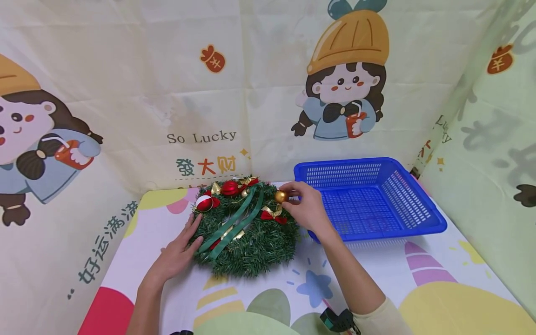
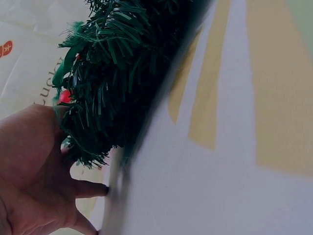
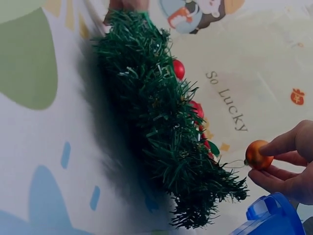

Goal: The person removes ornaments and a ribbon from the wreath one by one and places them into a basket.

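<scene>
A green wreath (image 1: 259, 249) lies on the table, trimmed with red and gold bows, baubles and a green ribbon (image 1: 234, 228). My right hand (image 1: 307, 204) pinches a gold bauble (image 1: 281, 196) between thumb and fingers at the wreath's right upper side. In the right wrist view a thin loop reaches from the gold bauble (image 3: 258, 154) toward the green tips. Against the wreath's left edge rests my left hand (image 1: 177, 255), its fingers spread. A red-and-white bauble (image 1: 204, 203) and a red bauble (image 1: 229, 188) sit along the far rim.
A blue plastic basket (image 1: 372, 237) stands to the right of the wreath, close to my right forearm. Printed cloth walls (image 1: 268, 102) rise behind and at both sides. A patterned cloth (image 1: 364, 274) covers the table.
</scene>
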`<state>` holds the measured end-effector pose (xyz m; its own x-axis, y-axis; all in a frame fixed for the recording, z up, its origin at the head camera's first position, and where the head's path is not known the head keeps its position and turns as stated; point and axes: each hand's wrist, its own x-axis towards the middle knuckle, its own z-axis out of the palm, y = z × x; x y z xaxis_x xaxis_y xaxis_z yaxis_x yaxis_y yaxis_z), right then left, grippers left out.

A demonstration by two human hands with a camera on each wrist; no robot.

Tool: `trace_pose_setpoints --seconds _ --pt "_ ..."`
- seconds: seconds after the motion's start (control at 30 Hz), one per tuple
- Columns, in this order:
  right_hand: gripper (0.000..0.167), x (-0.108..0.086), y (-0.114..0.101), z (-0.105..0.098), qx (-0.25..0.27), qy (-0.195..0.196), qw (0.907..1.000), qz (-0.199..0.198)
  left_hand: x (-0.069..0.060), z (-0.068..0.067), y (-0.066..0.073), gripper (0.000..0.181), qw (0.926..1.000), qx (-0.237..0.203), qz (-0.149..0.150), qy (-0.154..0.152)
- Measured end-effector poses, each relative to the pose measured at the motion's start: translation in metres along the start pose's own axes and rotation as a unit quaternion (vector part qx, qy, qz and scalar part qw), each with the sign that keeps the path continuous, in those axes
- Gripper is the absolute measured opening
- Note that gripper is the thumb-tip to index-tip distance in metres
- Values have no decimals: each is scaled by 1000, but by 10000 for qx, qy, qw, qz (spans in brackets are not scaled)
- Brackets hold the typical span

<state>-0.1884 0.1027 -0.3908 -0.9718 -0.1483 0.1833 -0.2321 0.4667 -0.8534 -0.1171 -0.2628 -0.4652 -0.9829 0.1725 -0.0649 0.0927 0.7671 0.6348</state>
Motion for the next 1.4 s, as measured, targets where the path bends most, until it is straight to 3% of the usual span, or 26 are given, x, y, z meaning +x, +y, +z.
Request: trace_pose_setpoints --seconds 0.63,1.4 --pt "37 -19 5 -19 57 196 9997 -95 0 0 -2 68 10000 21 0 11" --pt "36 -29 20 -53 -212 389 9986 299 1 0 0 68 10000 -8 38 13"
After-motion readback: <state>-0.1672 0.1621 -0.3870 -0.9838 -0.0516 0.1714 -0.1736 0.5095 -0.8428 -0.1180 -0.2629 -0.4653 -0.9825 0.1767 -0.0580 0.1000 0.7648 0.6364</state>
